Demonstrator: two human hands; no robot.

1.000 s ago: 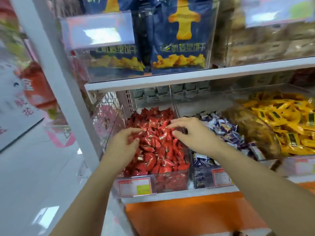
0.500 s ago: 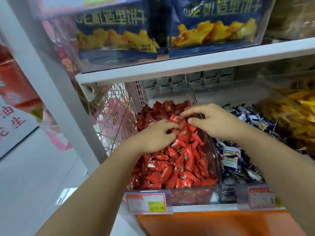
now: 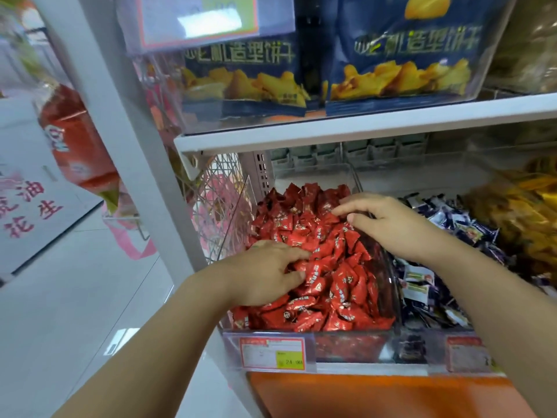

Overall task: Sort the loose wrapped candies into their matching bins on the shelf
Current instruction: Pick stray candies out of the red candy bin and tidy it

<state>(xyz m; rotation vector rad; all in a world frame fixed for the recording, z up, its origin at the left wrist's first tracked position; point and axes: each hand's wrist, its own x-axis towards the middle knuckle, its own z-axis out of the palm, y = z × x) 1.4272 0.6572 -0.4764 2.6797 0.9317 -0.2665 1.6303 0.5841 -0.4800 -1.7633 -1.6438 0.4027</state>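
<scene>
A clear bin (image 3: pixel 392 285) on the lower shelf is heaped with red wrapped candies (image 3: pixel 337 276). My left hand (image 3: pixel 266 274) lies palm down on the front left of the heap, fingers spread and pressing into the wrappers. My right hand (image 3: pixel 384 221) reaches over the bin's right wall to the back of the heap, its fingers stretched out to the left and touching the candies. I cannot see a candy held in either hand. The neighbouring bin to the right holds blue and white wrapped candies (image 3: pixel 437 285), and yellow wrapped candies (image 3: pixel 524 212) lie further right.
A price tag (image 3: pixel 272 354) hangs on the red bin's front. The white shelf board (image 3: pixel 331 131) above carries blue snack bags (image 3: pixel 407 64) in a clear box. A white upright post (image 3: pixel 126 164) stands left of the bins, and an orange panel (image 3: pixel 376 393) lies below.
My left hand slid right from the bin's left side onto the red heap. My right hand stayed at the back of the heap. The view has come closer to the bin.
</scene>
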